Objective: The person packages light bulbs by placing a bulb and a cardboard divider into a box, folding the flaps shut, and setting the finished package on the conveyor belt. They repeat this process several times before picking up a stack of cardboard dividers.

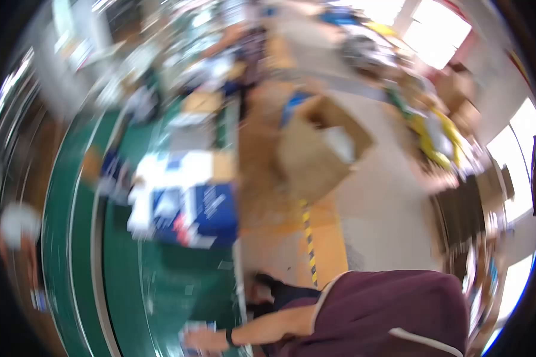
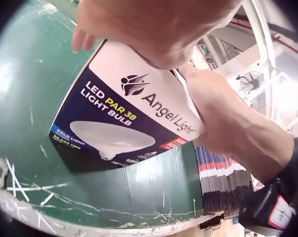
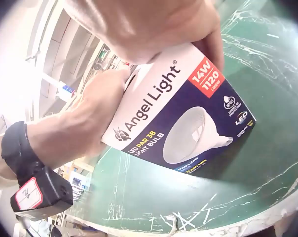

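A white and dark blue light bulb box (image 2: pixel 124 106) stands tilted on the green tabletop. From above, my left hand (image 2: pixel 159 29) grips its top, fingertips showing past the far edge. My right hand (image 2: pixel 213 98) holds the box's other upper end. In the right wrist view, the right hand (image 3: pixel 144 29) bends over the top of the box (image 3: pixel 173 118), while the left hand (image 3: pixel 99 101) pinches the opposite upper corner. The blurred head view shows one hand (image 1: pixel 203 340) over a small box at the bottom; the other is not discernible.
On the green table (image 1: pixel 178 279) lies a cluster of white and blue boxes (image 1: pixel 202 208). An open cardboard carton (image 1: pixel 309 154) stands beside the table. A stack of printed cartons (image 2: pixel 223 177) is near the table edge. Another person's arm (image 1: pixel 226 40) shows at the top.
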### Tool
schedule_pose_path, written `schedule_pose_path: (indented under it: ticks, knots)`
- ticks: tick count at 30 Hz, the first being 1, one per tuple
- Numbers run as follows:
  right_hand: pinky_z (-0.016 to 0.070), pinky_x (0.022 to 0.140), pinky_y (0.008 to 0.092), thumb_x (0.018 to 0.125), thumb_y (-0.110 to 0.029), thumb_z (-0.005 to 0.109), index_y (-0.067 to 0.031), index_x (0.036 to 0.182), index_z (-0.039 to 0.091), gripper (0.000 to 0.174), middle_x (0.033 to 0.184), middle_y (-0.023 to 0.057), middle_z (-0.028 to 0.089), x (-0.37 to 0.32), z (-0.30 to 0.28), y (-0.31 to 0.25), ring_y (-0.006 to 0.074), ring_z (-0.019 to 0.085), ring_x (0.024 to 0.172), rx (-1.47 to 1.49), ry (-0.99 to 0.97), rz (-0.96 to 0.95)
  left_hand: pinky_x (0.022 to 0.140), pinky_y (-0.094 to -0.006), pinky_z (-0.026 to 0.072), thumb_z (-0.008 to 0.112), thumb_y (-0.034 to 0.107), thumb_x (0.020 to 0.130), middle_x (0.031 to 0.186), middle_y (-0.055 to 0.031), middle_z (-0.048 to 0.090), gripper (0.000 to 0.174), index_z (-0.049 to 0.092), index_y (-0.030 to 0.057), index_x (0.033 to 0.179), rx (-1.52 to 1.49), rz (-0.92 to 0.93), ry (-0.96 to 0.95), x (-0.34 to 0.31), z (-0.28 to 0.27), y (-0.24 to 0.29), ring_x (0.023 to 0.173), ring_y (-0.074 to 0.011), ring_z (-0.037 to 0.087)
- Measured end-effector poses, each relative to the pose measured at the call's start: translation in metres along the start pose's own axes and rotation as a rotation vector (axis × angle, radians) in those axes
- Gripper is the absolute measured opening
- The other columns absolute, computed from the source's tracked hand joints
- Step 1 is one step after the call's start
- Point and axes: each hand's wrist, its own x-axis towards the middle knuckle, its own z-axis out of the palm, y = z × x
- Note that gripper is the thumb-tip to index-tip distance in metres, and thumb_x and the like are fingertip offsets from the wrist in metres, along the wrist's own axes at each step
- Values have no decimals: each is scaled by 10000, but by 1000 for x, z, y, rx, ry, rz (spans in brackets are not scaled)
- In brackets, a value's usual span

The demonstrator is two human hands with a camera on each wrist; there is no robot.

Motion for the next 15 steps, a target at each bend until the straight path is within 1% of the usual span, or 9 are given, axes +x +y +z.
schedule_pose_path:
  ticks: [1,2,3,5,6,7,8,12,15]
  knots:
    - [519,973,498,1015,-245,487,-44,1268,576,335,1330,196,590,-9,-9,-7,376,592,1240,94,-95,109,1102,-563,429,531,284,1061,1425,-282,534,466,523,-44,1391,-49,-44,-44,-6,-3,-1,1312,-521,502]
    - [531,953,501,975,-216,534,-63,1293,578,356,1334,183,598,-25,31,13,376,595,1251,94,61,11,1101,-535,434,516,272,1070,1438,-271,524,455,512,-40,1401,-99,-92,-77,-9,-7,9,1327,-496,497]
    - [534,943,520,936,-224,583,-87,1299,588,388,1345,178,601,-10,-23,-17,351,594,1277,51,-284,225,1100,-507,439,501,259,1079,1451,-259,514,444,502,-37,1411,-130,-144,-89,-9,-11,16,1343,-470,492]
    - [595,633,475,894,-320,647,-124,1263,628,417,1330,142,642,10,-34,-26,301,757,939,-163,-392,216,1099,-452,449,470,234,1098,1478,-237,494,425,482,-29,1431,-173,-250,-55,-8,-10,31,1373,-419,482]
    - [573,527,460,939,-365,640,-121,1228,643,378,1249,170,690,4,-9,-16,312,765,812,-286,-179,122,1063,-477,477,449,241,1106,1463,-253,501,410,497,-13,1424,-208,-271,34,-14,18,12,1339,-451,508]
    - [581,565,491,1012,-430,587,-92,1200,646,391,1161,232,711,9,-16,-29,344,757,848,-159,-206,377,1055,-501,480,432,241,1110,1454,-265,507,397,512,-13,1404,-397,-486,51,6,-21,49,1327,-460,523]
    - [582,633,520,1054,-477,530,-31,1192,630,478,1089,277,712,6,-5,-22,403,739,888,-54,-91,431,1084,-503,450,407,284,1121,1444,-293,512,467,468,-21,1469,-450,-497,49,8,-23,51,1329,-475,514]
    - [554,903,528,1064,-453,523,69,1257,616,564,1236,269,679,8,-1,-10,430,680,1115,200,37,469,982,-534,527,447,345,1107,1535,-315,452,629,291,3,1611,-457,-539,100,18,-24,54,1205,-524,609]
    - [499,1018,492,1079,-484,496,69,1301,590,604,1300,295,638,9,50,15,411,607,1257,304,167,418,1016,-526,508,463,362,1102,1507,-327,479,652,303,-38,1591,-392,-707,147,11,-30,52,1243,-507,586]
